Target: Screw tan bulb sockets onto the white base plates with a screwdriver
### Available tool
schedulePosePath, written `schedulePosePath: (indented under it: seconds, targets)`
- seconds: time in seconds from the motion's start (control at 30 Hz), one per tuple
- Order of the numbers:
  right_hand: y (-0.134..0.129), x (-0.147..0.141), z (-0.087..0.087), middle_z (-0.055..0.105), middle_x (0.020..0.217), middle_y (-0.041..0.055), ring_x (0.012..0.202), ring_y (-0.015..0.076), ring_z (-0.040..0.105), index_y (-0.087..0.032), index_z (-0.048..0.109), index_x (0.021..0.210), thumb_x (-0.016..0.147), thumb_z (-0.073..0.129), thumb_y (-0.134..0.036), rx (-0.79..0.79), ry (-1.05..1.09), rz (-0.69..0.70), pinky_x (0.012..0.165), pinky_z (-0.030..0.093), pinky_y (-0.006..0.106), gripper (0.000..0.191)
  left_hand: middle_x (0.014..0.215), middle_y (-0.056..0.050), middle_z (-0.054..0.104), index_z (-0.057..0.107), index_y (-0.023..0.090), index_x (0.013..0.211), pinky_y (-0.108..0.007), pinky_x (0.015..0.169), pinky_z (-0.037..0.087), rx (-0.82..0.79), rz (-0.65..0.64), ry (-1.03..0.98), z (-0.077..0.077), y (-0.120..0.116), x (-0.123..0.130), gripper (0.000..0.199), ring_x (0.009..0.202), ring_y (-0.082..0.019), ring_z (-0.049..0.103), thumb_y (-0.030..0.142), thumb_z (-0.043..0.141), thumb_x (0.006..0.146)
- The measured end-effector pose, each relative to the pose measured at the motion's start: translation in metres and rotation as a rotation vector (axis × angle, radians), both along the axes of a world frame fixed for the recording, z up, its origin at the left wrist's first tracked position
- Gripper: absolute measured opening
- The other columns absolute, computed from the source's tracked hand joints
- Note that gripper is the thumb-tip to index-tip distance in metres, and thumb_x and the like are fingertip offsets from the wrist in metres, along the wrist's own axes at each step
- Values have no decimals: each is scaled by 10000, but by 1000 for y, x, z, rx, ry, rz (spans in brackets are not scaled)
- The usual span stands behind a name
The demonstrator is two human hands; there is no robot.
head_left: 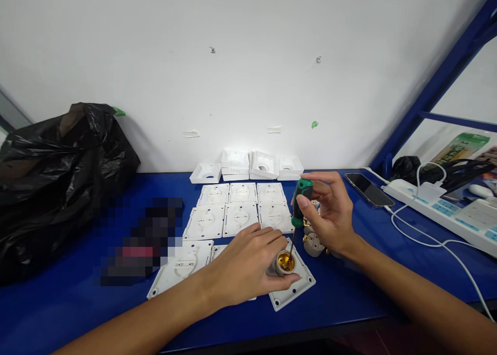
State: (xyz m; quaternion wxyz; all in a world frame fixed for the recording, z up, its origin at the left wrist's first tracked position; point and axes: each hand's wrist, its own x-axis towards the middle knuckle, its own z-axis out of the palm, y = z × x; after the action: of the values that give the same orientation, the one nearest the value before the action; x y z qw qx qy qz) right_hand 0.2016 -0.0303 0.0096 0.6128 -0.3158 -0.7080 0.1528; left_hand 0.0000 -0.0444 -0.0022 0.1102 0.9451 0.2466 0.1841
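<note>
My right hand (328,205) grips a green-and-black screwdriver (302,202), held nearly upright. Its thin shaft reaches down into a round lamp socket (286,263) with a brass-coloured inside. Around that socket my left hand (256,267) is closed, fingers behind and thumb in front. Beneath the socket lies a square white plate (297,290), turned at an angle. Beyond and to the left, several similar white plates (240,218) lie in rows. More pale sockets (312,245) with brass parts sit beside my right hand, partly hidden by it. The screwdriver's tip is hard to make out inside the socket.
White square boxes (235,161) stand against the wall. A black plastic bag (58,179) fills the left, near a blurred dark patch (145,246). On the right are a phone (368,189), a power strip (442,210) and white cables (454,243) on the blue table (330,298).
</note>
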Motion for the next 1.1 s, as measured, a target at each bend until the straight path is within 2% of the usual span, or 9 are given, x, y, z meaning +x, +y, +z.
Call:
schedulePosePath:
  seconds: [0.7,1.1]
  targets:
    - [-5,-1,-2,574,746,-40,578,136,552,-307,571,1259,906,711,-199,76,-42,-12,460,461,275,396,893,4,688,564,198,850,-383,829,484,0,-8,10,-2,1,0,352,808,-201,664,487,762,889]
    - [-5,0,-4,590,778,-24,618,156,598,-304,555,1291,916,703,-243,70,-112,-24,496,512,296,408,886,1,692,564,200,829,-389,834,490,-7,-5,-2,-1,1,0,353,793,-202,663,487,759,892]
